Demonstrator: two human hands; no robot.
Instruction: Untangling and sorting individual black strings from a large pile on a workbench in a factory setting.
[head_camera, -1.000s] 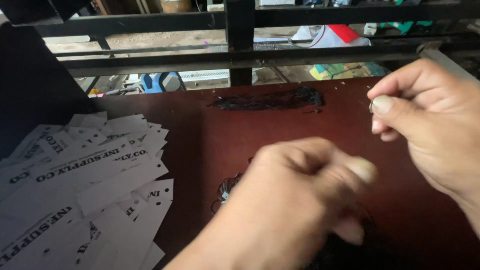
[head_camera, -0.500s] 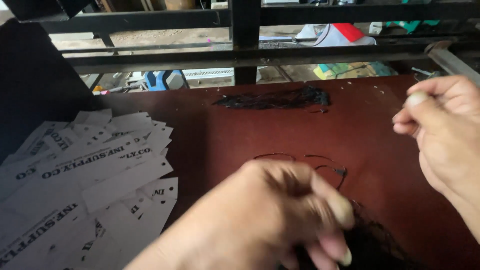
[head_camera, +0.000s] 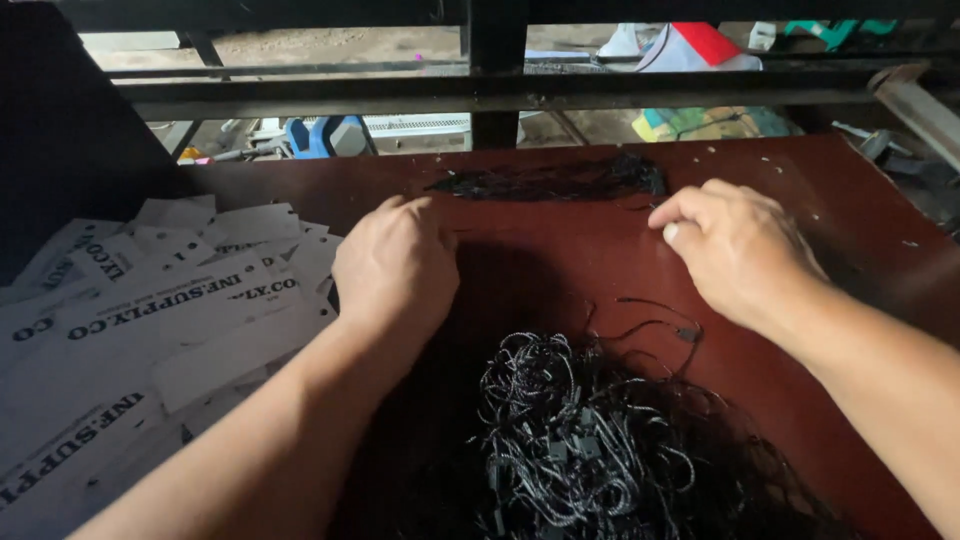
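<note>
Our left hand (head_camera: 395, 262) and right hand (head_camera: 735, 250), both clenched, grasping what we cannot tell, rest just before the cord bundle (head_camera: 560, 182) at the counter's (head_camera: 560, 260) far edge.

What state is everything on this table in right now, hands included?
Left hand: knuckles up, fingers curled, resting on the table.
Right hand: fingers pinched together; nothing visible in them.
Near cords: loose tangled heap.
Far cords: laid out in a straight bundle.
White tags: scattered, overlapping pile.
</note>
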